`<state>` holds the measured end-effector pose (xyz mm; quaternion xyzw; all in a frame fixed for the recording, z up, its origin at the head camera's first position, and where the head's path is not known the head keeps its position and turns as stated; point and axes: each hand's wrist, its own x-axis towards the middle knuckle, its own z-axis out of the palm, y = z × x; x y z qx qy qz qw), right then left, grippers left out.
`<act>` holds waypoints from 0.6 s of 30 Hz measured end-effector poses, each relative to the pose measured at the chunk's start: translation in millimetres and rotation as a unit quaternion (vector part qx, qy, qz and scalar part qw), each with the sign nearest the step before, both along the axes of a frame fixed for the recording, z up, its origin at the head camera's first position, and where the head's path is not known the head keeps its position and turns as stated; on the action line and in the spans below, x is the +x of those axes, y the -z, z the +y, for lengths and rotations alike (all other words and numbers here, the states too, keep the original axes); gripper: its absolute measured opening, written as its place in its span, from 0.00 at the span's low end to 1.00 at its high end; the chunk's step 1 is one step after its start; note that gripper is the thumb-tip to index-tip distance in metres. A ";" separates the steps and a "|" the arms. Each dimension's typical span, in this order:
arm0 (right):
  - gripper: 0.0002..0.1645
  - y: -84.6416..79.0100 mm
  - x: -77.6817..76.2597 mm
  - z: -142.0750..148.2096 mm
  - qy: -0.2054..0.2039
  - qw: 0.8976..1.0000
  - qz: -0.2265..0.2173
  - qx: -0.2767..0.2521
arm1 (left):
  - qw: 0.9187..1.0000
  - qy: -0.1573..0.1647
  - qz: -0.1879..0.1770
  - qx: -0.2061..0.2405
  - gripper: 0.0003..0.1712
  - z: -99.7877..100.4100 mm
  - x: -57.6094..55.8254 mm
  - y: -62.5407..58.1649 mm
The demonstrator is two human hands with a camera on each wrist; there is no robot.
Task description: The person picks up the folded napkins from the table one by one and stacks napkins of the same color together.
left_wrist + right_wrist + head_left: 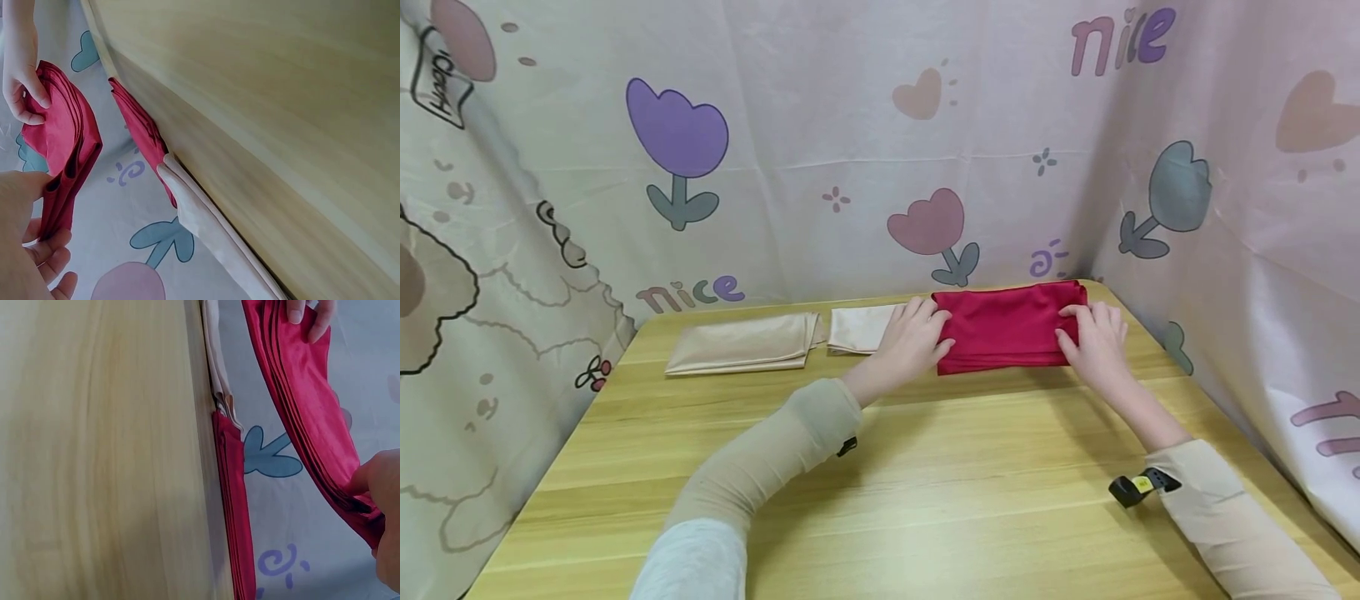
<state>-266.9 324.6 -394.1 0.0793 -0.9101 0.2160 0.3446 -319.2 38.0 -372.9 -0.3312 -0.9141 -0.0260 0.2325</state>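
Lying behind left hand (910, 340): white cloth (856, 328)

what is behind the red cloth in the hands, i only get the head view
Observer: A second folded red cloth lies on the table, by the right end of the white cloth; the wrist views show it.
Operator: is the held red cloth touching it
Observer: No, both wrist views show a gap between the two.
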 end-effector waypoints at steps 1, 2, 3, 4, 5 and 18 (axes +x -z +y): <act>0.16 -0.2 -0.3 1.1 0.002 1.000 0.001 -0.001 | 1.000 0.002 0.002 0.002 0.24 1.5 -0.4 -0.4; 0.15 -0.2 -0.5 2.2 0.004 1.000 0.001 -0.002 | 1.000 0.002 0.003 0.004 0.23 3.0 -0.7 -1.1; 0.15 0.0 -0.8 3.3 0.006 1.000 0.000 -0.002 | 1.000 0.003 0.006 0.003 0.23 4.8 -1.5 -1.5; 0.15 0.2 -1.5 4.4 0.007 1.000 -0.001 -0.002 | 1.000 0.001 0.007 0.002 0.23 6.3 -2.3 -1.8; 0.15 0.3 -1.9 5.2 0.008 1.000 -0.002 -0.002 | 1.000 0.000 0.009 -0.001 0.23 7.9 -3.1 -2.0; 0.14 4.9 -11.0 19.7 0.014 1.000 0.009 -0.002 | 1.000 -0.012 0.010 -0.016 0.23 26.8 -9.9 -4.5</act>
